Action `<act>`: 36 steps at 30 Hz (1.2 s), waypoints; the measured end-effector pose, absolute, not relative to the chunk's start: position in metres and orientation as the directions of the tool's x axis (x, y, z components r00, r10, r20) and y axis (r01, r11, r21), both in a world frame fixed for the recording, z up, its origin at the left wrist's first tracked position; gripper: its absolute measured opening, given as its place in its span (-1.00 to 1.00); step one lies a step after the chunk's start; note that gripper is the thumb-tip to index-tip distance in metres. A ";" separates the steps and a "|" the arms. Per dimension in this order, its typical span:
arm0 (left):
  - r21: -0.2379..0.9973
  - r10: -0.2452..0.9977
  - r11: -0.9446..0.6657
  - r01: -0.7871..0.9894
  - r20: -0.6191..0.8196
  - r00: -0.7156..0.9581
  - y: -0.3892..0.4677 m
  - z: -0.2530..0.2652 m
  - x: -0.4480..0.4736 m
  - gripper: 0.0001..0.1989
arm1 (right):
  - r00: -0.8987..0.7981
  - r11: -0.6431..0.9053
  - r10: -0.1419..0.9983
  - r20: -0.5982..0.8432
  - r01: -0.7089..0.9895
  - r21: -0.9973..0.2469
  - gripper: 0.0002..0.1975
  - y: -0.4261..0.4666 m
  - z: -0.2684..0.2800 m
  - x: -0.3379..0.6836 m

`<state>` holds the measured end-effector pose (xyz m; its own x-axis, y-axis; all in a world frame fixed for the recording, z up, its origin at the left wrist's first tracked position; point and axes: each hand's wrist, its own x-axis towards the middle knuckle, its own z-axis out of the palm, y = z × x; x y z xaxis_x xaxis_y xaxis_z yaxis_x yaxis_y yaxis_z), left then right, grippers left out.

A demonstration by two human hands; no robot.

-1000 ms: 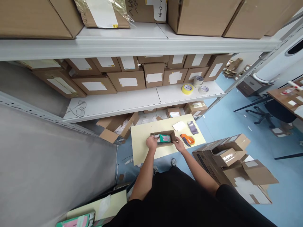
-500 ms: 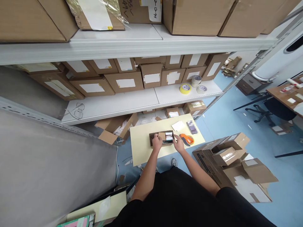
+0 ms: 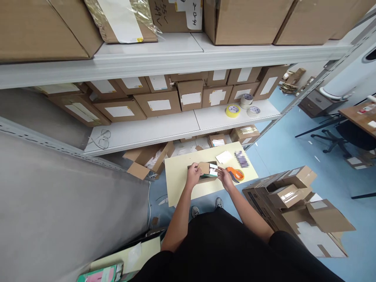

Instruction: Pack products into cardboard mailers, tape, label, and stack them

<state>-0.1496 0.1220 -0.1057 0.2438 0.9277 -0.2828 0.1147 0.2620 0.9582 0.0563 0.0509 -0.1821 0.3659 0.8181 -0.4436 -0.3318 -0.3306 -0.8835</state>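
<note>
Left hand (image 3: pixel 193 174): I pinch the small box (image 3: pixel 205 168) at left.
Right hand (image 3: pixel 226 178): at right end, my grip unclear.
Carton (image 3: pixel 206 181): beneath.

Single head-worn view, forward and down
From above the wearer's black clothing (image 3: pixel 223 250), it looks steeply onto the pale-yellow worktop (image 3: pixel 179 180); shelving (image 3: pixel 164 62) stands ahead, its upper shelf nearest.

A box (image 3: pixel 206 180) lay on the table (image 3: pixel 179 186) left of a tape dispenser (image 3: pixel 235 174), a card (image 3: pixel 224 157) behind both, tape rolls (image 3: pixel 233 111) on the shelf (image 3: pixel 152 134) beyond, and cartons (image 3: pixel 295 215) on the floor (image 3: pixel 270 154) to the table's right.
</note>
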 end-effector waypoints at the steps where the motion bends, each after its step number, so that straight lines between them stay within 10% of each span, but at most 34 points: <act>1: 0.960 0.925 0.272 0.067 -0.280 0.256 0.122 -0.099 -0.152 -0.69 | 0.344 -0.329 0.825 -0.448 -0.353 -0.876 -0.48 0.053 -0.181 0.055; 14: 0.932 0.947 0.295 -0.209 -0.257 0.193 0.129 -0.042 -0.185 -0.57 | 0.119 -0.443 0.857 -0.502 -0.327 -0.835 -0.52 0.077 -0.174 0.030; 25: 0.938 0.969 0.099 0.332 -0.167 0.184 0.110 -0.096 -0.187 -0.53 | 0.524 -0.366 0.813 -0.254 0.121 -0.923 -0.21 0.069 -0.186 0.059; 36: 0.763 0.969 -0.063 0.643 -0.108 0.223 0.093 -0.162 -0.179 -0.26 | 0.497 -0.423 0.842 -0.210 0.367 -0.828 -0.32 0.075 -0.181 0.054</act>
